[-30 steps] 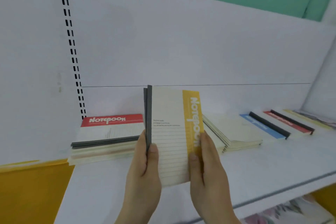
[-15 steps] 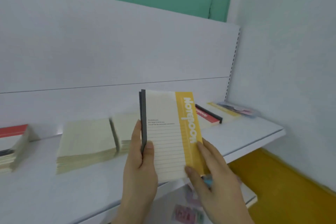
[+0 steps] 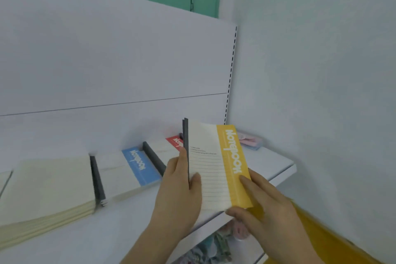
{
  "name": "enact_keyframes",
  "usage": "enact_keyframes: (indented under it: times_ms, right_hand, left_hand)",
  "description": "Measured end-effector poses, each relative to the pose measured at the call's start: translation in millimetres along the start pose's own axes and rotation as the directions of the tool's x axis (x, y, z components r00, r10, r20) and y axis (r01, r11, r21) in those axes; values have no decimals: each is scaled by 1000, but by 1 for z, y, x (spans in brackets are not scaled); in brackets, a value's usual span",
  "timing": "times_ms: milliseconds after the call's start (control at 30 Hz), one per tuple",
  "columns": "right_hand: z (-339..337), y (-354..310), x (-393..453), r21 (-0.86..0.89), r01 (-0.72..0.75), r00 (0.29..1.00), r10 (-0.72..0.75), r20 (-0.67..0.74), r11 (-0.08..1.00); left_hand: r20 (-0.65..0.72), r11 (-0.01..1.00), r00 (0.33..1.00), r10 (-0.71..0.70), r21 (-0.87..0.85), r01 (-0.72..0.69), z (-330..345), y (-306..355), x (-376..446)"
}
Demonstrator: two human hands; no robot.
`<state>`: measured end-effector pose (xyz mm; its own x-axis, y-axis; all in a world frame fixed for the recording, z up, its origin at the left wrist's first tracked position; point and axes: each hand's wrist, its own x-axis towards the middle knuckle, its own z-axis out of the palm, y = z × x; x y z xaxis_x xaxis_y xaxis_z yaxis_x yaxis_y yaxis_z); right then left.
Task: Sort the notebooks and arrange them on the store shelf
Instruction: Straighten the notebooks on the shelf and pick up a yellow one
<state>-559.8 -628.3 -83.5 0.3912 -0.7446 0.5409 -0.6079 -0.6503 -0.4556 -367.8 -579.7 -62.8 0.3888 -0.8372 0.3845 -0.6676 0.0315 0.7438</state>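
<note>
I hold the cream, ruled notebook with the yellow title band and dark grey spine (image 3: pixel 216 167) upright above the front edge of the white metal store shelf (image 3: pixel 276 161); it rests on nothing; a second dark spine shows just behind it, so I judge that I carry more than one copy. My left hand (image 3: pixel 177 195) grips the spine edge, thumb pressed on the front cover, fingers curled behind and out of sight. My right hand (image 3: pixel 265 210) pinches the lower yellow corner, index finger laid along the band, thumb beneath the bottom edge.

On the shelf lie the blue-banded notebook pile (image 3: pixel 128 169), the red-banded notebook pile (image 3: pixel 171 146), and a cream stack of notebooks turned face down (image 3: pixel 49 184); a pink and blue packet (image 3: pixel 249 141) sits at the far right end.

Risks, as I judge them: the corner pinch is light, so the rear copy may slide out and drop past the shelf edge; setting the yellow copies on the red or blue pile would undo the sorting; the free space near the packet looks narrow, so a careless placement may overhang the front edge.
</note>
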Motion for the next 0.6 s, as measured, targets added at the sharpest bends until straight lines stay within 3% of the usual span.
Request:
enact_keyframes:
  times_ms: [100, 267, 500, 600]
  right_hand:
    - [-5, 35, 35, -48, -6, 999, 8, 34, 999]
    - [1, 87, 97, -80, 5, 997, 1, 73, 997]
    - [33, 146, 178, -32, 199, 972, -193, 136, 980]
    - [47, 164, 212, -22, 267, 932, -252, 261, 963]
  left_hand:
    - [105, 978, 992, 71, 187, -90, 25, 8, 36]
    - [351, 848, 936, 17, 491, -200, 51, 3, 86]
    - [326, 728, 938, -118, 671, -141, 95, -13, 146]
    - [260, 699, 947, -187, 713, -58, 113, -22, 161]
